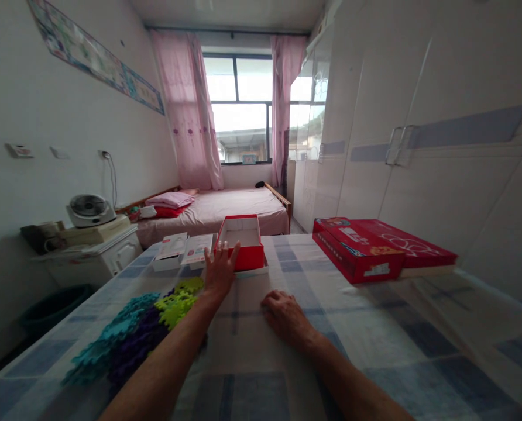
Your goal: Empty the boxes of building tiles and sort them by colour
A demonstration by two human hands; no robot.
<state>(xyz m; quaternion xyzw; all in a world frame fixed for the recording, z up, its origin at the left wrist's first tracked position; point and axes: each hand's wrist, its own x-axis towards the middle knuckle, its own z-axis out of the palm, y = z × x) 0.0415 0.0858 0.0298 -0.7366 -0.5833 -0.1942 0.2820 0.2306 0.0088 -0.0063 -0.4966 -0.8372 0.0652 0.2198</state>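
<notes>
My left hand (219,273) reaches forward with its fingers spread, at the near left corner of an open red box (249,258) with a white inside. Its fingertips overlap the box's edge; no grip on it shows. Under the red box, a pale flat piece (256,271) sticks out. My right hand (284,314) rests on the tablecloth nearer to me, its fingers curled together, with nothing visible in them. Left of my left forearm lie piles of jagged-edged foam-like pieces: teal pieces (116,330), dark purple pieces (136,342) and yellow-green pieces (177,305).
Two small white boxes, a left one (171,248) and a right one (197,250), stand beside the red box. Large red boxes (357,248) lie at the table's right. Beyond the checked tablecloth (261,386) are a bed (239,204), a fan (89,209) and white wardrobes (375,175).
</notes>
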